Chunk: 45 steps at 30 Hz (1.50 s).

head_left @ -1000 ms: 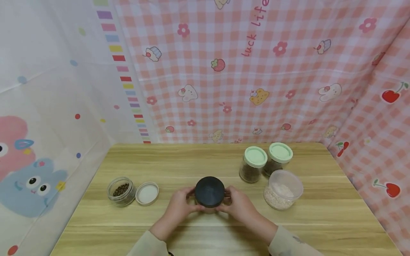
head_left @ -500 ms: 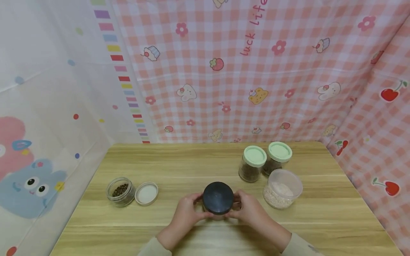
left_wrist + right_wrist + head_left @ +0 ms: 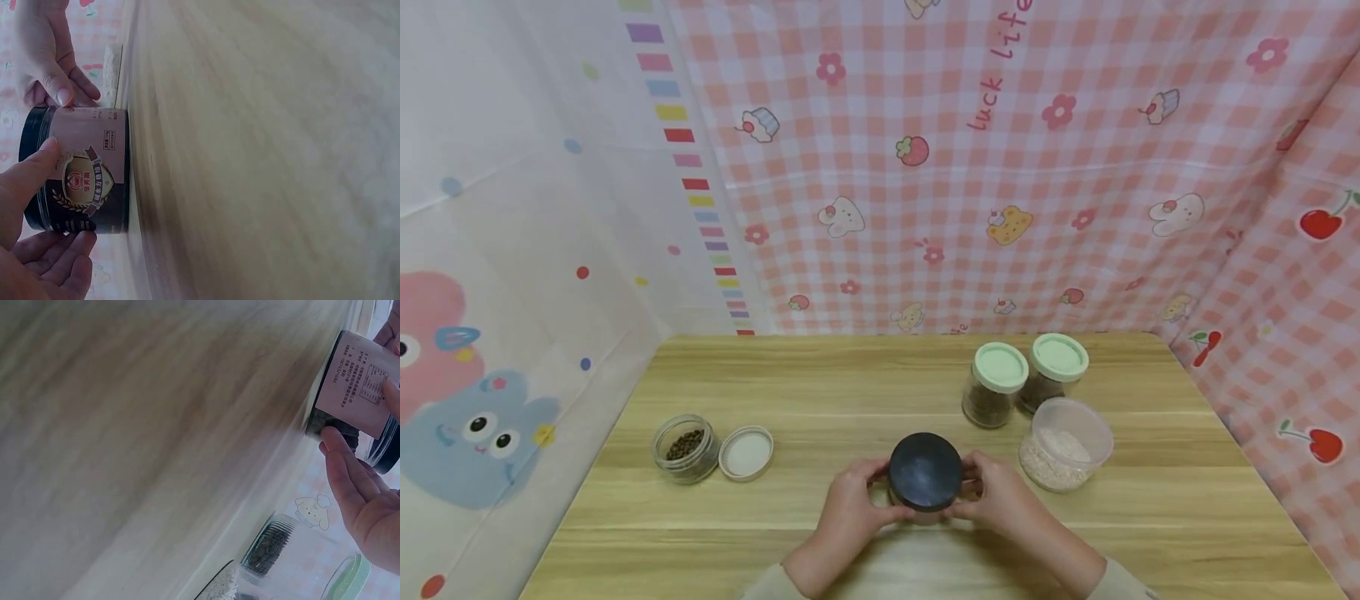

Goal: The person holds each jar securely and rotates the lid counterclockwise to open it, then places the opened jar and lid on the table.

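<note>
A jar with a black lid [image 3: 925, 472] stands upright on the wooden table, between both hands. My left hand [image 3: 853, 508] grips its left side, thumb in front and fingers behind. From the right, my right hand [image 3: 1007, 500] holds it the same way. The left wrist view shows the jar's pink and black label [image 3: 84, 181] with a crest. In the right wrist view, a pink panel of printed text [image 3: 356, 381] faces the camera, and dark contents show through the clear wall near the base. The lid is on.
An open glass jar [image 3: 685, 454] of brown pellets stands at left beside its upturned lid [image 3: 747, 454]. At right are two jars with mint-green lids [image 3: 1000, 367] [image 3: 1059, 357] and a clear lidless tub [image 3: 1063, 450] of pale flakes. Patterned cloth [image 3: 962, 167] hangs behind the table.
Both hands have moved the black-lidded jar to the right and somewhat nearer to the person, keeping their hold on it. The other containers have stayed in place.
</note>
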Tool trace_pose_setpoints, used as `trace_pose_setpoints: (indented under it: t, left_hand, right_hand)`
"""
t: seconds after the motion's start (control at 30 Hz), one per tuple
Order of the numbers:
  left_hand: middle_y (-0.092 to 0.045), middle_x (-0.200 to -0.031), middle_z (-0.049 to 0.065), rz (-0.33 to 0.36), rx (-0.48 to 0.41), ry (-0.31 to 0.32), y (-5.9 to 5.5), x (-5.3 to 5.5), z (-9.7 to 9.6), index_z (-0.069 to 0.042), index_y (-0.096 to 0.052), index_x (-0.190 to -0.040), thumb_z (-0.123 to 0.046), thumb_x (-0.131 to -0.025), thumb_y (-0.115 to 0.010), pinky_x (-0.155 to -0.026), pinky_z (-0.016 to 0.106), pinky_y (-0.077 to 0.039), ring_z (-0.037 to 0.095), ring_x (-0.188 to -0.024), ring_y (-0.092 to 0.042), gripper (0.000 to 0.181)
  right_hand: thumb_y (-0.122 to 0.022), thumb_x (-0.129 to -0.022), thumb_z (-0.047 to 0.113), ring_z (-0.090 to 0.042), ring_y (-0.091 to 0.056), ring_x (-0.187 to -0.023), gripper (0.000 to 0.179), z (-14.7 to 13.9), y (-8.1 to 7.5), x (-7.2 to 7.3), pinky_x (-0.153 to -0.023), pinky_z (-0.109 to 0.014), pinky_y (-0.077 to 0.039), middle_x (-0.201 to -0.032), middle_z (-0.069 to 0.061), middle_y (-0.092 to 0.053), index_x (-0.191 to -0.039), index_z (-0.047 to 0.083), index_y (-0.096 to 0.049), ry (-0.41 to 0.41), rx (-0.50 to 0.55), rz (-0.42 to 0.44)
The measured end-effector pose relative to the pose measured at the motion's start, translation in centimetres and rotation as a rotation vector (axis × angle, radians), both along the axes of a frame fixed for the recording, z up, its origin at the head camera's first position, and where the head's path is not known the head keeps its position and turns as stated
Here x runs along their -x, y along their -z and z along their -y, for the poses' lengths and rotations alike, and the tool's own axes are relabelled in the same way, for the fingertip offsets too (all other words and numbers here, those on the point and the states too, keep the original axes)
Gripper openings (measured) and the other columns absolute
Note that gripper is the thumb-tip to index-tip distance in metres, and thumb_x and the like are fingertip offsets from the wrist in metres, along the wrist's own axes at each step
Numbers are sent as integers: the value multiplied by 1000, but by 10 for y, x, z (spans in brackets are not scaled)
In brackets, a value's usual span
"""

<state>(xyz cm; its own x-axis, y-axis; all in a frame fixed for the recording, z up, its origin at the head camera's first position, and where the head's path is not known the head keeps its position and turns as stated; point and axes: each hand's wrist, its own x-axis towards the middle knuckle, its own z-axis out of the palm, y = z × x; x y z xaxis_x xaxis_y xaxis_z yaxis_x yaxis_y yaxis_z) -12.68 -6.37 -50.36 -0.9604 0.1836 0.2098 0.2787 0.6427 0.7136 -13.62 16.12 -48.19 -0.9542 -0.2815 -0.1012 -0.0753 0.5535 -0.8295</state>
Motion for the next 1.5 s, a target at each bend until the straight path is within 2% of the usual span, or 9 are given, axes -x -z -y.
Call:
trace_pose_setpoints:
  t: [0.23, 0.43, 0.53, 0.67, 0.77, 0.9, 1.1, 1.27, 1.5]
  left_hand:
    - [-69, -103, 5, 21, -23, 9, 2, 0, -5, -4, -66, -112, -35, -56, -89, -80, 33, -54, 20, -93, -64, 68]
    - [-66, -111, 5, 68, -77, -2, 5, 1, -4, -7, -63, -117, -37, -55, -89, -90, 39, -51, 21, -101, -62, 74]
    - [-63, -116, 7, 70, -75, 5, 6, 0, -3, -5, -58, -123, -39, -53, -90, -94, 43, -48, 22, -104, -60, 84]
    - [-58, -122, 9, 77, -62, 55, 6, 0, -3, -3, -49, -132, -40, -51, -90, -95, 45, -47, 23, -107, -57, 98]
    - [-54, -128, 11, 88, -53, 88, 6, 1, -5, -3, -44, -136, -40, -52, -91, -99, 47, -44, 26, -116, -52, 102]
    - [-50, -136, 12, 110, -39, 110, 9, 5, -8, -6, -42, -139, -46, -53, -89, -103, 48, -41, 30, -126, -46, 106]
    - [-50, -136, 11, 145, -66, 116, 12, 11, -12, -7, -41, -139, -49, -55, -88, -101, 48, -42, 29, -124, -48, 105]
    - [-52, -135, 9, 165, -103, 139, 13, 15, -13, -10, -42, -140, -49, -56, -87, -100, 48, -43, 28, -123, -50, 103]
    - [-57, -130, 8, 156, -79, 156, 12, 19, -13, -10, -46, -136, -45, -55, -89, -98, 45, -46, 26, -118, -54, 98]
  right_hand:
    - [-88, -62, 17, -23, -68, -91, 56, -6, -1, -3, -72, -29, -57, -103, -11, -67, -106, 1, -58, 8, -13, 3]
    - [-89, -61, 24, -24, -67, -90, 60, -5, -6, -2, -75, -34, -57, -104, -9, -67, -109, 3, -58, -12, -103, -28]
    - [-89, -59, 31, -26, -65, -94, 72, -4, -12, -2, -80, -40, -55, -107, -10, -66, -116, 3, -57, -46, -187, -51]
    - [-90, -55, 37, -33, -60, -106, 94, -3, -22, -1, -88, -48, -50, -123, -16, -60, -131, 1, -48, -70, -262, -76]
    - [-90, -55, 41, -35, -53, -117, 102, 1, -30, 2, -95, -51, -46, -133, -17, -52, -137, 2, -43, -76, -309, -120]
    - [-87, -56, 49, -34, -49, -121, 101, 10, -37, 8, -96, -51, -45, -134, -15, -50, -137, 5, -45, -109, -396, -197]
    - [-84, -61, 53, -36, -47, -119, 99, 29, -40, 13, -95, -51, -44, -130, -19, -49, -136, 1, -45, -180, -489, -232]
    - [-84, -61, 53, -34, -48, -114, 99, 40, -39, 14, -94, -48, -45, -124, -19, -49, -134, -2, -46, -164, -545, -245]
    - [-85, -59, 52, -34, -49, -107, 96, 45, -41, 14, -92, -45, -46, -119, -17, -51, -129, -3, -49, -154, -581, -285]
